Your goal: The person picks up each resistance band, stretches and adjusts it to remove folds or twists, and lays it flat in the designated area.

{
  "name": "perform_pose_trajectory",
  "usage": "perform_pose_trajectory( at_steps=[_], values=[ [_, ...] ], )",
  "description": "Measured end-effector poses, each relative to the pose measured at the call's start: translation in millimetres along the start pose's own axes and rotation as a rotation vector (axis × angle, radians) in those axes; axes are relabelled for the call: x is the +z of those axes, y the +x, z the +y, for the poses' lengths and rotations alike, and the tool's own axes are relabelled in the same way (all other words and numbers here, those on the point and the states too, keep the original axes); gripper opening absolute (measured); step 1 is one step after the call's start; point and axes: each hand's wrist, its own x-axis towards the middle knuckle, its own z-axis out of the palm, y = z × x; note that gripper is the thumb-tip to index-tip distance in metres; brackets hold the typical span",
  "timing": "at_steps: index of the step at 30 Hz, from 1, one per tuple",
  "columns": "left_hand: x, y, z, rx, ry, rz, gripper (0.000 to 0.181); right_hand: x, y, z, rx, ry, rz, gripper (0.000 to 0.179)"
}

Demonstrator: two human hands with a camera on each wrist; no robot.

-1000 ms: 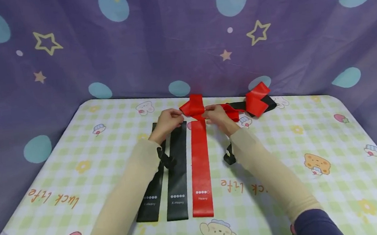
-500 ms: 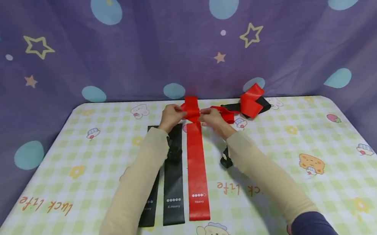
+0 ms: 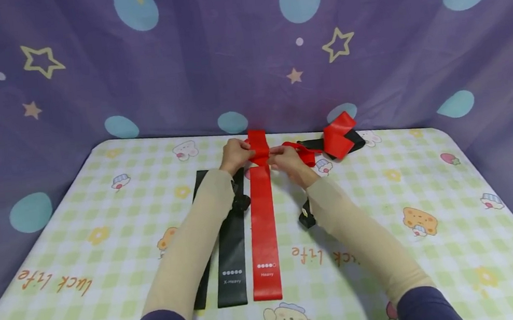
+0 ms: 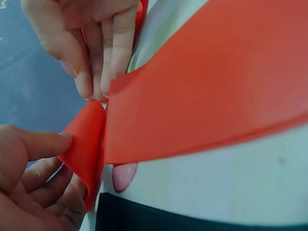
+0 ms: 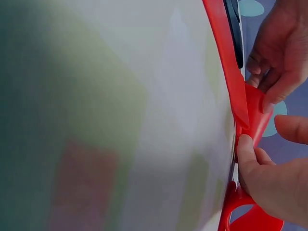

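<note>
At the table's far edge, my left hand (image 3: 234, 154) pinches the left side of a red resistance band (image 3: 257, 141). Thumb and fingers grip its folded part in the left wrist view. My right hand (image 3: 289, 163) has its fingertips on the right side of this band; the right wrist view shows a digit over its edge. Just in front lies a flat red resistance band (image 3: 261, 222) marked Heavy. Left of that is a black resistance band (image 3: 231, 251) marked X-Heavy, and beside it another black band (image 3: 199, 179), largely hidden by the left sleeve.
Right of the hands, a crumpled red band (image 3: 305, 156) lies near a tangled red band (image 3: 340, 138) and a black band (image 3: 358, 140). A purple patterned curtain (image 3: 225, 43) rises right behind the checked tablecloth (image 3: 366, 268).
My left hand has shifted right along the far red band, which looks straighter and less folded now. The right hand stays at its right side. The head view has shifted slightly.
</note>
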Motion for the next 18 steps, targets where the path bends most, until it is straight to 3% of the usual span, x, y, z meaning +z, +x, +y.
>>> perform_pose_trajectory(
  at_steps=[7, 18],
  values=[
    [-2.1, 2.0, 8.8, 0.069, -0.039, 0.031, 0.021, 0.3, 0.5, 1.1, -0.023, 0.015, 0.005, 0.044],
    [-17.7, 5.5, 38.2, 0.171, -0.127, 0.082, 0.02, -0.4, 2.5, 0.8, -0.053, 0.025, 0.057, 0.043]
  ],
)
